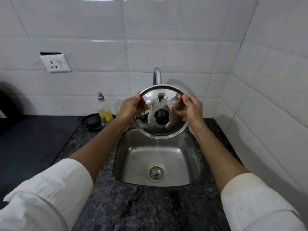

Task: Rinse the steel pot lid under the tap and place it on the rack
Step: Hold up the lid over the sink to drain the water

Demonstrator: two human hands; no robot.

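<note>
Rolled white sleeves point(55, 189) frame the nearest edge of the head view, and both forearms reach out over the sink point(186, 165). Left hand point(127, 109) and right hand point(191, 108) each grip an opposite edge of the steel lid point(146, 129), which stands nearly upright between them, just below the tap point(157, 75), its knobbed face toward the camera and water trickling off its bottom rim. No rack shows, so I judge neither hand nearer to it

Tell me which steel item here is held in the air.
The steel pot lid, gripped by left hand and right hand; the tap and sink are fixed.
</note>
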